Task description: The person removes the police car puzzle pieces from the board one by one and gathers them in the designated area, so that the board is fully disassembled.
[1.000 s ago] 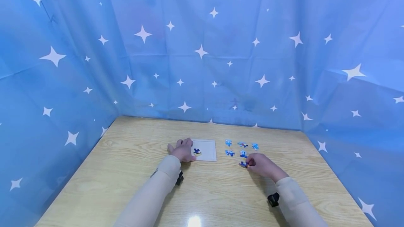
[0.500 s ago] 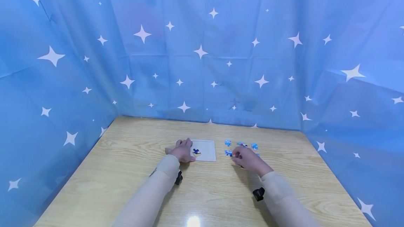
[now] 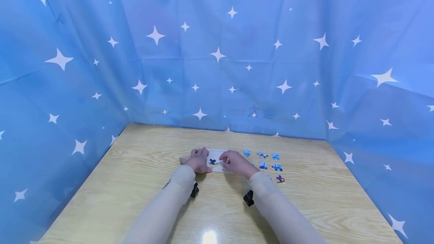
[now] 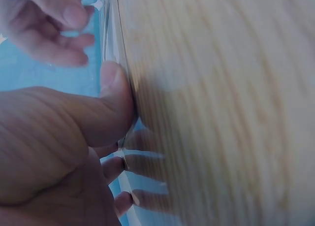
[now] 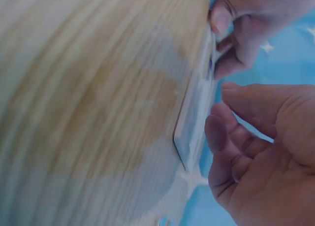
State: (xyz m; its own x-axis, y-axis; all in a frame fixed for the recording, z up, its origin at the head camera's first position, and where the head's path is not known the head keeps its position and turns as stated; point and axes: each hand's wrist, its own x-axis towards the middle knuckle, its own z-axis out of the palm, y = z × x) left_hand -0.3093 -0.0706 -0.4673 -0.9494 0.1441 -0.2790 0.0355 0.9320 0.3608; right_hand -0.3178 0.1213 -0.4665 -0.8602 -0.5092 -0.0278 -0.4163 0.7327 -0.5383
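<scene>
My left hand [image 3: 198,161] grips the left end of a flat white puzzle tray [image 3: 217,154], thumb on its near edge and fingers by the far left corner. In the left wrist view the thumb [image 4: 115,95] presses against the tray's edge. One dark blue and yellow jigsaw piece [image 3: 213,162] lies inside the tray at the left. Over the tray's right part hovers my right hand [image 3: 237,163], fingers loosely curved. The right wrist view shows a gap between its thumb [image 5: 241,95] and forefinger, with no piece visible there.
Several loose blue jigsaw pieces [image 3: 262,165] lie in rows on the wooden table [image 3: 217,206] right of the tray. The right forearm partly covers the nearest ones. A blue curtain [image 3: 217,86] with white stars surrounds the table's back and sides.
My right hand has moved left from the loose pieces to over the tray, uncovering pieces at the right of the rows. The left hand stays on the tray.
</scene>
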